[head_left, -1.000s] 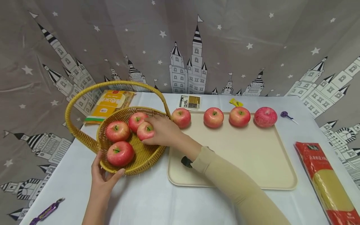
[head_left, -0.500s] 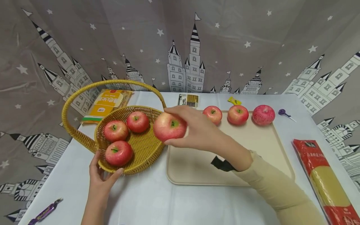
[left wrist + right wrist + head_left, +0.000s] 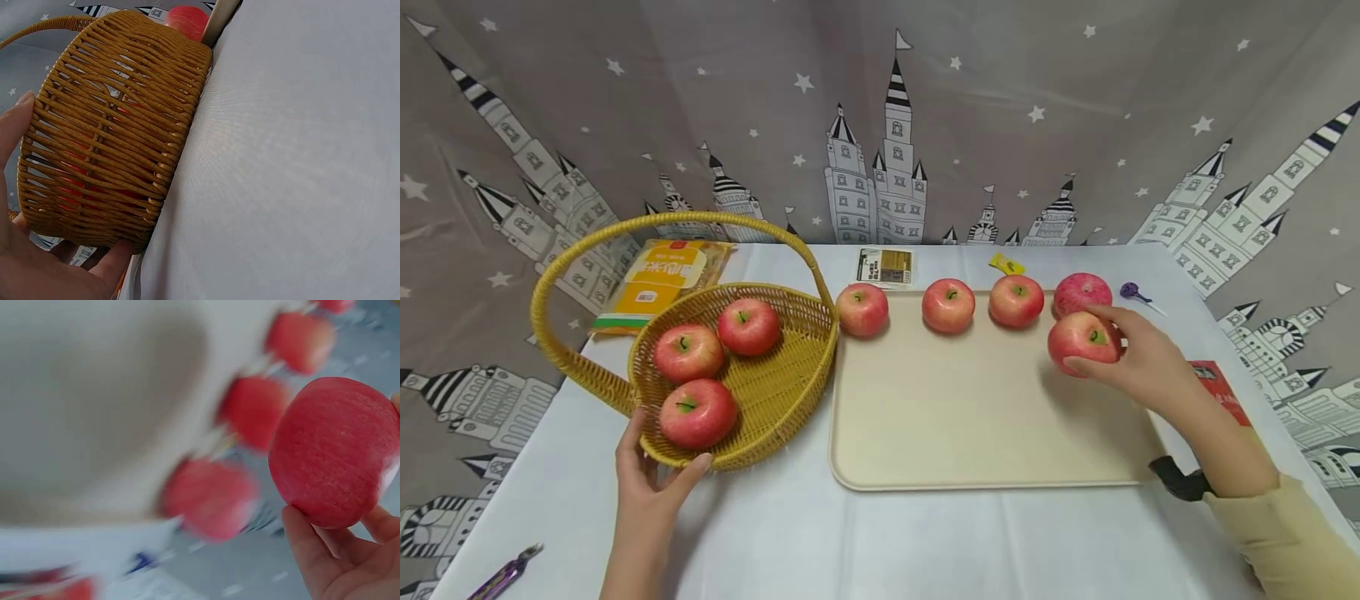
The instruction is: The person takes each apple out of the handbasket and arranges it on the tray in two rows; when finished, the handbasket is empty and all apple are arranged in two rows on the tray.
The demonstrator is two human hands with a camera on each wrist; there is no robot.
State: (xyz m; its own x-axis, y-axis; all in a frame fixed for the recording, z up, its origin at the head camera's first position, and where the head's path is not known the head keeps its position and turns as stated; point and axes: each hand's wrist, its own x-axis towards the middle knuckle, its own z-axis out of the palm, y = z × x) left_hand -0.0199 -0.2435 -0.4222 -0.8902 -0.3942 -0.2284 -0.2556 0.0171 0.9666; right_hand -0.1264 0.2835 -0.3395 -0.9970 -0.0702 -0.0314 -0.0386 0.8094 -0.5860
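Note:
My right hand (image 3: 1138,358) grips a red apple (image 3: 1078,343) above the right side of the beige tray (image 3: 985,417). In the right wrist view the held apple (image 3: 337,450) fills the right side, fingers beneath it. Along the tray's far edge stand several apples in a row, such as this one (image 3: 949,306); the rightmost (image 3: 1081,293) lies just behind the held one. With my left hand (image 3: 651,492) I hold the near left rim of the yellow wicker basket (image 3: 790,392). Three apples (image 3: 698,413) sit inside it. The left wrist view shows fingers and thumb around the woven wall (image 3: 112,137).
Behind the basket lies an orange food bag (image 3: 662,279). A small flat packet (image 3: 883,267), a yellow sweet (image 3: 1006,264) and a purple lollipop (image 3: 1131,292) lie past the tray. A red package (image 3: 1221,392) is partly behind the right arm; a purple-wrapped candy (image 3: 505,575) lies front left.
My right hand has lifted an apple out of the basket and carried it right across the tray. The left hand keeps its hold on the basket, and the head view has shifted slightly.

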